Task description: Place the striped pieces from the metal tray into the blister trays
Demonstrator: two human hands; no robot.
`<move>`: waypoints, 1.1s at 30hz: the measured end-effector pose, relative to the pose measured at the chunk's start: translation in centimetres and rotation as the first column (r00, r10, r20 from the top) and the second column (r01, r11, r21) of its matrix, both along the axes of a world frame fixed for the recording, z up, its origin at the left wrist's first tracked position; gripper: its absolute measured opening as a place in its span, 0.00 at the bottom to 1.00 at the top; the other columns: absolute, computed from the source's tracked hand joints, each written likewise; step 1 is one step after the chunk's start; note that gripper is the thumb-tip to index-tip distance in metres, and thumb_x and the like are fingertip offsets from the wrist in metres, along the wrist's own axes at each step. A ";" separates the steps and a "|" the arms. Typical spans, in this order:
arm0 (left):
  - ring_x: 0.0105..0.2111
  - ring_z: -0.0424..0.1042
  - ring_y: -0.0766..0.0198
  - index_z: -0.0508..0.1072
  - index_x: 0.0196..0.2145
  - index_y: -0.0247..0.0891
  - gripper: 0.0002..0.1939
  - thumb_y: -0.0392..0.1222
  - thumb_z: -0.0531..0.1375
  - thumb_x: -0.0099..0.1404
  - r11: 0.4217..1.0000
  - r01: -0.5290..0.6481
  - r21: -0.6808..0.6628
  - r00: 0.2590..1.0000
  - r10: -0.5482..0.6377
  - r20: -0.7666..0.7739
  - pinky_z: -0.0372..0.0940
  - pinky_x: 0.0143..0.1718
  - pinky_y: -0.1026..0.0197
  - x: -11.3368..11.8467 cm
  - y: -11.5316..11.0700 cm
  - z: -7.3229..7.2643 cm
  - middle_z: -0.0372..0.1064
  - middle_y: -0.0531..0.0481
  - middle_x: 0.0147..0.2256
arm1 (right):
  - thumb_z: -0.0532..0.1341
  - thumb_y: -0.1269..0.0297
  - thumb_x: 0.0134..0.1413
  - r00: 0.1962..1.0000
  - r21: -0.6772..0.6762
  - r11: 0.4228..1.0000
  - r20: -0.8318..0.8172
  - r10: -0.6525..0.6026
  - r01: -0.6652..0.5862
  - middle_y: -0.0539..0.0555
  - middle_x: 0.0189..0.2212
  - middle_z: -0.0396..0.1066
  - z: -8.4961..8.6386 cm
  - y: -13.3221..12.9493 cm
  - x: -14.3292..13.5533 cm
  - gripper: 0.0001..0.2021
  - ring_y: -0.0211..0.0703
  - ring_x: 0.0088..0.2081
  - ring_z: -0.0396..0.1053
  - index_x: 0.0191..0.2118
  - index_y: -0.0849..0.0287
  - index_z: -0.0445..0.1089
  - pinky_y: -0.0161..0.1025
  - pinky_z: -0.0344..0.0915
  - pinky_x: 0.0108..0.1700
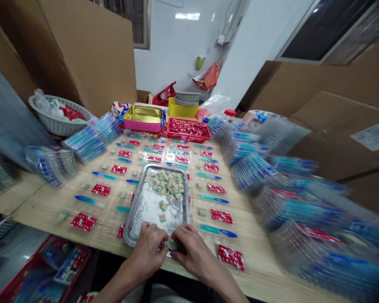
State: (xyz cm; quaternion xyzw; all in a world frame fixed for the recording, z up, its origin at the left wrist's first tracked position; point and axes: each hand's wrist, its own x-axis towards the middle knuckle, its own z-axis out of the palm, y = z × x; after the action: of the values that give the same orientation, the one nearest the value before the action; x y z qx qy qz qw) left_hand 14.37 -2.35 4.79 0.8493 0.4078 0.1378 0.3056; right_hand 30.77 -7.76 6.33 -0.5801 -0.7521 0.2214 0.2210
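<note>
A metal tray [188,202] lies on the table in front of me, holding white powder [139,214] and a heap of small striped blocks [167,183], with a few loose ones nearer to me. At the tray's near edge, my left hand [152,243] and my right hand [192,249] meet with fingers pinched. Between the fingertips shows a small striped block [171,244], partly covered by them. Around the tray lie rows of clear plastic packs, each with a blue-and-teal stick [218,231], a red printed packet [231,257] and a small block.
Stacks of filled clear packs [255,170] line the right side, blurred; more stacks [86,141] stand at left. Behind are a red basket of packets [189,130], a pink tin [143,120] and a yellow basket [183,109]. A red crate [82,256] sits below the table at left.
</note>
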 end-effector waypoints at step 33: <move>0.41 0.68 0.56 0.71 0.29 0.38 0.08 0.30 0.55 0.54 0.998 0.018 0.053 1.000 -0.019 0.006 0.52 0.42 0.52 2.3 1.1 -0.7 0.74 0.48 0.33 | 0.56 0.86 0.43 0.986 0.057 0.988 -0.098 -0.136 0.142 0.54 0.34 0.68 -1.2 0.8 0.8 0.16 0.48 0.41 0.63 0.36 0.60 0.64 0.42 0.60 0.43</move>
State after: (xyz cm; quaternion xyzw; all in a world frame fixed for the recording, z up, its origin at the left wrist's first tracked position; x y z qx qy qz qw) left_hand 16.70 -1.26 4.14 0.8604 0.3951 0.1486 0.2856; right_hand 31.61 -6.98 5.15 -0.6127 -0.7052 0.2083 0.2896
